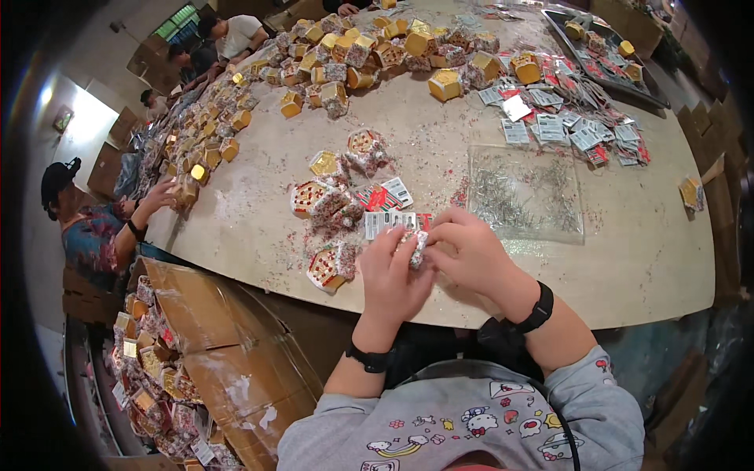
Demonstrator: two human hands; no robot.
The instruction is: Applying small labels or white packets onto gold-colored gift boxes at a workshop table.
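Over table [259, 212], left hand [390, 276] and right hand [470, 253] fingers clamp a mostly hidden glittery packet [418, 247].

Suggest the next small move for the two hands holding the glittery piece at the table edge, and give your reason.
Probably lay it beside the small glittery boxes: the left hand and right hand pinch one glittery piece between them, and similar pieces lie grouped just beyond on the table.

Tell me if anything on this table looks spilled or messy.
Yes. Fine glittery specks are scattered loose across the table, thickest around the small glitter-covered boxes by the hands. Thin silvery bits lie strewn on the clear sheet near the right hand.
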